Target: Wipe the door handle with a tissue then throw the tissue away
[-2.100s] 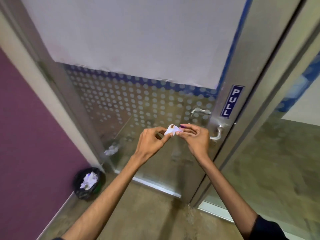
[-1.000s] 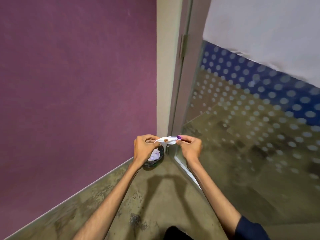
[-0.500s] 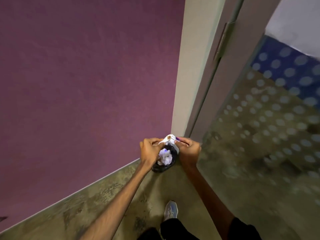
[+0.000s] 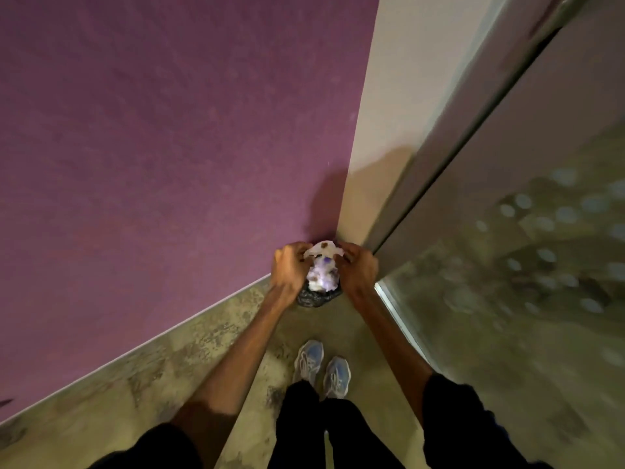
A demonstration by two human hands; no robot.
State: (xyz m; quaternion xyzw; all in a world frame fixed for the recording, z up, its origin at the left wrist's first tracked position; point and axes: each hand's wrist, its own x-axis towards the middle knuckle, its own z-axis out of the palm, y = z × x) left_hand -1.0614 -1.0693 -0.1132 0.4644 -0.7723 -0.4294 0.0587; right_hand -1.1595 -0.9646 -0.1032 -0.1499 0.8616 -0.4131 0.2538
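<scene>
A small white tissue with a brown stain is stretched between my two hands. My left hand pinches its left end and my right hand pinches its right end. Both hands hover directly over a small bin lined with a black bag, which stands on the floor in the corner and holds crumpled white paper. The door handle is out of view.
A purple wall fills the left. A cream door jamb and the metal-framed glass door with dotted film run along the right. My two shoes stand on the mottled concrete floor just behind the bin.
My view has turned from the door handle to the corner and tilted down. Both hands carried the tissue over the bin, and I have stepped closer so my shoes now show.
</scene>
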